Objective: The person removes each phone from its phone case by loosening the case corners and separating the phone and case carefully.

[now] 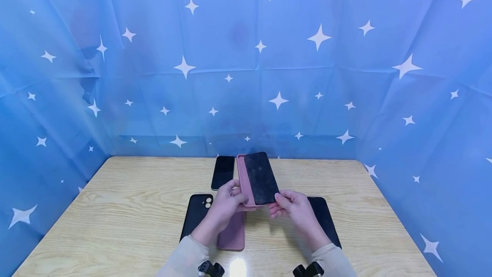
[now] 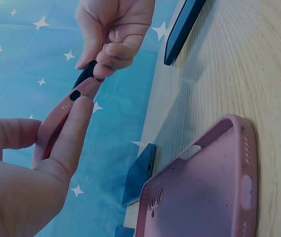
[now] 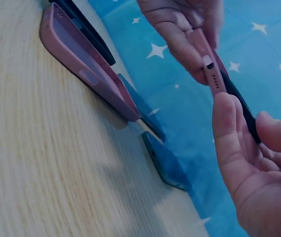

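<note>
While the left hand (image 1: 227,202) grips a case (image 1: 246,183), the right hand (image 1: 295,212) pinches a phone (image 1: 262,178).

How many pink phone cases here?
2. Held pink case is in the left hand; other pink case lies on the table, partly hidden by that hand in head view. No sign of more.

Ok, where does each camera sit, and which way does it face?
Head: worn on the head, facing forward and down at the held black phone; left hand, right hand and sleeves show.
Left wrist: on that wrist, facing the raised pink case; both hands show.
Right wrist: on that wrist, facing the same case; both hands show.
Wrist views share: the mauve case and starry backdrop.
</note>
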Demonstrator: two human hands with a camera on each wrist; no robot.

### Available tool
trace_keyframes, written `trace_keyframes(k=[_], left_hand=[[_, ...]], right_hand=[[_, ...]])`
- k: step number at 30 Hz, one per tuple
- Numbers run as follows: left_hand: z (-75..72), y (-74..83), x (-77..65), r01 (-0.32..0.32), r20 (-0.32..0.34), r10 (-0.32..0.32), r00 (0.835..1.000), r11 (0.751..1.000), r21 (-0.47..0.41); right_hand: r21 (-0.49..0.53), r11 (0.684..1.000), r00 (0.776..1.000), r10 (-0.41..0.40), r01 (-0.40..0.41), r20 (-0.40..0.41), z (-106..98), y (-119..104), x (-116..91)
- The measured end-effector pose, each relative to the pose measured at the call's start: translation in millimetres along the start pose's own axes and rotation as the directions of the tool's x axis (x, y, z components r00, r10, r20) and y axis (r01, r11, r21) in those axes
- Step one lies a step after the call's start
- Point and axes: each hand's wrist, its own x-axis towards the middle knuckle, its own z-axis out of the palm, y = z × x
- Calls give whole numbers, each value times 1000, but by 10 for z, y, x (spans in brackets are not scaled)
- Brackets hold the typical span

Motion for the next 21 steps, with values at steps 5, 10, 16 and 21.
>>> trace_keyframes(k=[5,10,16,21], left_hand=[[-24,9,-14,-2,34,3,999,1000,-10],[-36,3,-27,-7,37,6,999,1000,26],[-43,-18,-33,-9,41,8,999,999,34],[-45,-47,-32,2,55,-4,998,1000,30]], right_hand=[[45,999,999,16,-14,-46,-43,-24,-12],[57,998,998,17,-14,-59,-101,-54,-23],[78,997,996,24,-17,-89,-172,-95,-21],[87,996,995,31,-23,-92,-239,-127,-16]])
